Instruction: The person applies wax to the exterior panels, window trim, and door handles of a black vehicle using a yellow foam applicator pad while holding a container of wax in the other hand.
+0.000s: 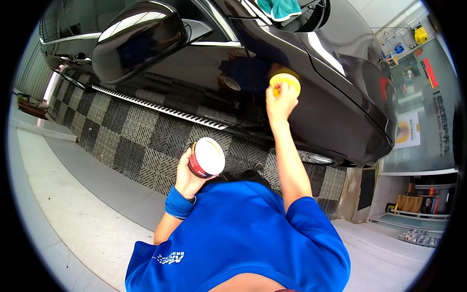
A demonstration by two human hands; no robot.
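Observation:
My right hand [282, 103] grips a round yellow sponge applicator pad [292, 80]. The pad rests against the dark front fender of a glossy car [331, 117], just ahead of the front door's seam. Near my waist, my left hand [187, 175] is wrapped round a tub [210, 156] with a red and dark label. Its pale round face is turned up; whether that is a lid or the contents I cannot tell. A blue band circles my left wrist.
The car's side mirror [138, 41] juts out at upper left, above a ridged running board [160, 108]. A teal cloth [279, 9] lies near the windscreen base. Checkered grating [121, 121] covers the floor. Shelves [421, 207] with boxes stand at right.

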